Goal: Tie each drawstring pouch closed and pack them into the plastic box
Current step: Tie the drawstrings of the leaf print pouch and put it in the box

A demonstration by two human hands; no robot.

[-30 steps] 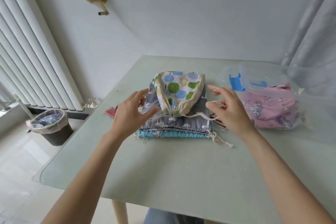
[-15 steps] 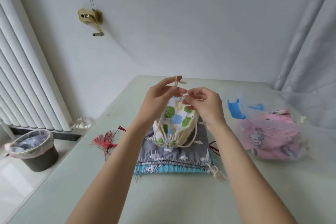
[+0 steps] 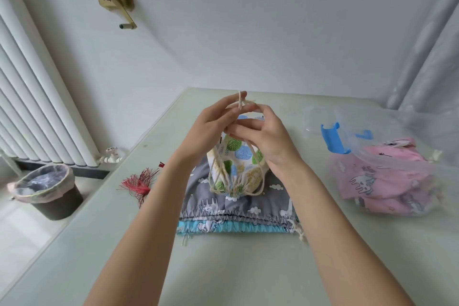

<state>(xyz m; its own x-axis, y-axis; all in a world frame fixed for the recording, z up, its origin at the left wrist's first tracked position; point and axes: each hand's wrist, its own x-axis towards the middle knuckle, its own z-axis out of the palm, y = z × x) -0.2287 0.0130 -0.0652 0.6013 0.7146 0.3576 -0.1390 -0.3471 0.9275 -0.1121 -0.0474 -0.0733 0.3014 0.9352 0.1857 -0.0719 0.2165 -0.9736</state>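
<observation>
A white pouch with green and blue leaf prints (image 3: 238,166) lies on a stack of flat pouches, a grey one (image 3: 236,202) over a turquoise one (image 3: 231,227). Its gathered mouth faces me and its cream drawstrings (image 3: 257,174) loop up to my hands. My left hand (image 3: 211,124) pinches the cord ends above the pouch. My right hand (image 3: 265,136) meets it there, fingers curled round the cords. At the right stands the clear plastic box (image 3: 387,164) with pink pouches (image 3: 387,179) inside.
A red tassel (image 3: 140,181) lies on the glass table (image 3: 223,268) left of the stack. The box's blue lid clips (image 3: 334,139) stick up at its left side. On the floor at the left sit a lined bin (image 3: 46,189) and a radiator (image 3: 37,107).
Both hands have gone from hovering open beside the leaf pouch to gripping its drawstrings and lifting them up above the pouch. The camera has tilted up.
</observation>
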